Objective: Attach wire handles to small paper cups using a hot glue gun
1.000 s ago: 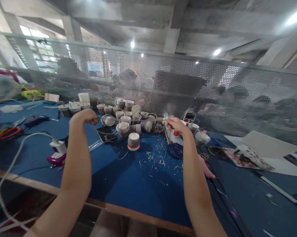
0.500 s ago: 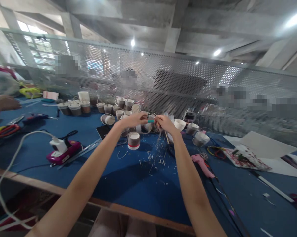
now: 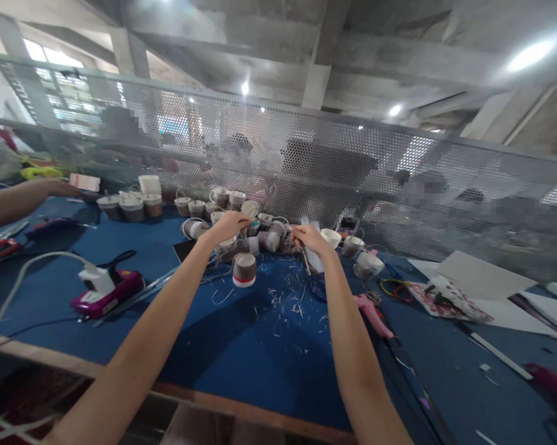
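Over a cluster of small cups, my left hand (image 3: pixel 230 227) is closed, with a small teal object (image 3: pixel 254 224) at its fingertips; its kind is unclear. My right hand (image 3: pixel 307 237) is pinched a little to the right, apart from the left. Something thin and pale shows at its fingertips, too small to name. A thin tan stick (image 3: pixel 307 264) slants down below that hand. Nearest the front stands a grey-brown and white cup (image 3: pixel 244 270) with a red band. Beneath and behind my hands, more grey and white cups (image 3: pixel 269 240) lie tipped or stand upright.
Pale scraps (image 3: pixel 288 303) litter the blue table (image 3: pixel 241 352). A purple power strip (image 3: pixel 107 293) with a white plug is at left, a pink glue gun (image 3: pixel 375 316) at right. Another person's hand (image 3: pixel 60 188) reaches in from the left. A perforated metal screen (image 3: pixel 334 173) closes off the back.
My hands have moved apart; the left went leftward with the teal object, which was between both hands before. The other person's hand reached further in. The whole view shifted slightly.
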Available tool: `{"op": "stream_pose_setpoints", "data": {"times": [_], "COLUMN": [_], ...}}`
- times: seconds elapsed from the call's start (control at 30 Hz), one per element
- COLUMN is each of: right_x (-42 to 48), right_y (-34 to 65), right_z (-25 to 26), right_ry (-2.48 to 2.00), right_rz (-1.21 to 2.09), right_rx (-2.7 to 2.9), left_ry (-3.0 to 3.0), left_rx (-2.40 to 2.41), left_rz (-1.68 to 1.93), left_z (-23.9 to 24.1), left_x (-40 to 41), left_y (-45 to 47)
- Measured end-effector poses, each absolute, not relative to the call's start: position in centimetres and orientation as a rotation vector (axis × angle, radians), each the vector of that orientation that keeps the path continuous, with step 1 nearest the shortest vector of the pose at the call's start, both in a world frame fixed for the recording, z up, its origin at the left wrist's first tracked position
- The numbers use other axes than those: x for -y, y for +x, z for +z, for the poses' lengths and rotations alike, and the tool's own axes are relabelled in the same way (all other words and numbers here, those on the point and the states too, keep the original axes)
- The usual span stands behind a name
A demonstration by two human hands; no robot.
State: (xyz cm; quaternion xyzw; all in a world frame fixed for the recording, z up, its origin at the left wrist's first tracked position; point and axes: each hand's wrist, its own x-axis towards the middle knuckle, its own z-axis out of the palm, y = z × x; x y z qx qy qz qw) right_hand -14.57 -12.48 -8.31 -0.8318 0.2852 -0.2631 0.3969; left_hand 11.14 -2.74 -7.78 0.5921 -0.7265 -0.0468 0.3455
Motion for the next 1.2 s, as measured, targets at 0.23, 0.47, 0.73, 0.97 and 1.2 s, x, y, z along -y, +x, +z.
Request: {"op": "stream_pose_setpoints", "data": {"times": [0.23,0.47,0.73,0.97,1.2], "right_x": [13.0,13.5,13.6,13.0,11.9], "right_y": [-14.2,-14.7,-15.1,-14.1,-12.6], "right_z": [-9.0,-9.3,-9.3,-9.1,-9.1], "right_ry": [-2.033,-1.933,-1.9,-1.969,-2.005], "right_rz": [-0.783,-0.78,-0.838,-0.83,-0.763], "right_rx": [-0.781,-0.881,-0.913,-0.846,-0.744], "left_ry": [1.737,1.832,1.793,1.484,1.241], "left_rx": [1.716,1.703,1.888,1.961,1.732], "left_rz": [0.354,0.242,0.039,-0.136,-0.39], "left_z": [-7.7,-8.3,-8.4,-8.3,-11.1], "left_x": [2.1,2.5,3.1,3.2,5.0], "left_y": [13.1,14.7,14.8,8.6,2.6]}}
